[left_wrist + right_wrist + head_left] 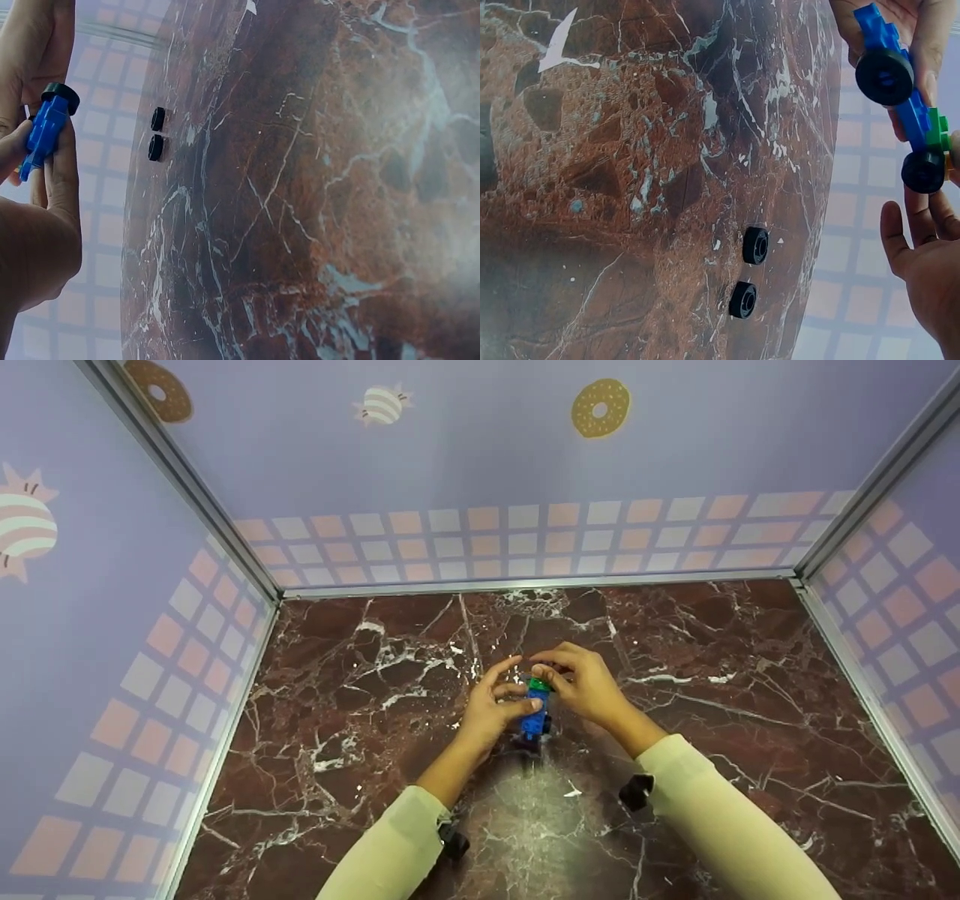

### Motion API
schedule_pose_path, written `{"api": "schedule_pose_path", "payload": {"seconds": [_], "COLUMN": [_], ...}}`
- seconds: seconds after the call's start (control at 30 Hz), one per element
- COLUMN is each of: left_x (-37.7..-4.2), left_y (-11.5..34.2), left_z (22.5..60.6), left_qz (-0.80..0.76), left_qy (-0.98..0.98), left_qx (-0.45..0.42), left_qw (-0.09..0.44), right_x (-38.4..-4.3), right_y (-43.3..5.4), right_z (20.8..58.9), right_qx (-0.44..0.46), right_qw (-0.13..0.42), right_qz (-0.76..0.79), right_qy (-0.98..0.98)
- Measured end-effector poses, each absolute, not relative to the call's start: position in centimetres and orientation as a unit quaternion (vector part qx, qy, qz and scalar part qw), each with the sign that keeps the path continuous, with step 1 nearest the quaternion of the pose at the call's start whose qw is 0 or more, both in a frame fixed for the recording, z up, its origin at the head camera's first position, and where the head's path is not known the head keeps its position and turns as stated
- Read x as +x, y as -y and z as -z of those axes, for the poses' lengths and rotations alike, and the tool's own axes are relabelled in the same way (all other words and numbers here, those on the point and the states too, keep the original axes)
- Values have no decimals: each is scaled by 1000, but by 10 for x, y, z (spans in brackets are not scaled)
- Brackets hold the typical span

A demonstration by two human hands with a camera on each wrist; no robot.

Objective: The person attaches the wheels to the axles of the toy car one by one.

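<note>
A blue toy car (533, 721) built of bricks is held up off the marbled table. My left hand (487, 711) grips its blue body, thumb on top. My right hand (591, 684) pinches the green brick (936, 129) at the car's far end. A yellow-orange bit (951, 142) shows beside the green brick, mostly covered by the right fingers. In the right wrist view, a large black wheel (885, 76) and a smaller-looking black wheel (922, 172) are fitted on the near side. The car's other side is partly hidden by fingers.
Two loose black wheels (755, 245) stand close together on the marbled table (360, 720); the head view does not show them. Purple walls (487, 457) with a printed checked border and metal edge strips enclose the table at the back and both sides.
</note>
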State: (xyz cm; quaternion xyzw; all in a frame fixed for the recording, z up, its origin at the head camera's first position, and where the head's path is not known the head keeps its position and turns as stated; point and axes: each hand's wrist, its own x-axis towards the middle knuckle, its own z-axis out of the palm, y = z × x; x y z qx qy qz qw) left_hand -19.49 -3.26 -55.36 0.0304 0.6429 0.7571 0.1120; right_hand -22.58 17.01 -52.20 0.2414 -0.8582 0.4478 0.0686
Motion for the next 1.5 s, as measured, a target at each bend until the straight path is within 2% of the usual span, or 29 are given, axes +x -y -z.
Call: {"api": "schedule_pose_path", "payload": {"seconds": [0.23,0.43,1.07,1.5], "left_x": [-195,-196,-202,-203], "left_y": [33,33,31,27], "left_z": [556,557,554,552], "left_qz": [-748,-750,-751,-757], "left_qy": [-650,-650,-658,-650], "left_qx": [11,-1,-52,-61], "left_qw": [133,124,28,-24], "right_x": [-225,-224,-220,-212], "right_y": [-173,-176,-189,-192], "right_z": [521,521,525,529], "right_qx": [213,199,155,187], "right_qw": [80,80,56,37], "right_qz": [-453,-465,-476,-473], "right_qy": [862,859,864,860]}}
